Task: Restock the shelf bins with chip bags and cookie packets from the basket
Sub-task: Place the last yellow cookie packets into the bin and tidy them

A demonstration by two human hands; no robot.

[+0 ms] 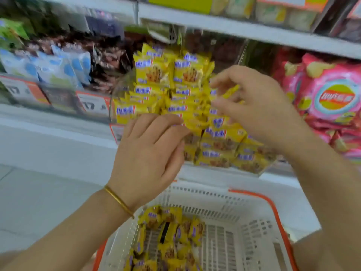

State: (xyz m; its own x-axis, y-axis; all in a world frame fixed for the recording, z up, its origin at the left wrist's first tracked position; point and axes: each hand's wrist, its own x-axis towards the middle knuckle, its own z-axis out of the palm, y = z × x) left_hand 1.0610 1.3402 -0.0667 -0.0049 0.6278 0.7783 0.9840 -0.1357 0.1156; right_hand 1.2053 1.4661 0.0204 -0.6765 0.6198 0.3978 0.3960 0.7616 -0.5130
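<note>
At the upper left of the frame, blue-and-white snack bags [58,69] stand on a shelf behind orange-and-white price tags [91,104], 2 of them reading 17. Dark brown packets [109,61] sit blurred just to their right.

At centre left, the person's left hand [150,151], a gold bangle [119,201] at the wrist, reaches up to a clear plastic bin [121,90] on the shelf. Its fingers [156,124] are bent over the front of the heap of yellow cookie packets [156,75] that fills the bin. They touch the packets, but motion blur makes it impossible to tell whether they grip one.

At bottom centre, below both forearms, a white basket [234,208] with an orange rim holds more of the same cookies. These basket packets [170,231] lie in a loose pile against its left wall.

At centre right, the right hand [259,106] hovers over the right side of the bin. Its forefinger and thumb are narrowed onto a single yellow packet [231,90], pinched between them just above the heap, while the other fingers curve loosely behind.

At the far right, pink potato-chip bags [332,98] are stacked on the same shelf, just beside the bin.

At the upper right, a white upper shelf [234,28] carries pale and yellow packages too blurred to name.
</note>
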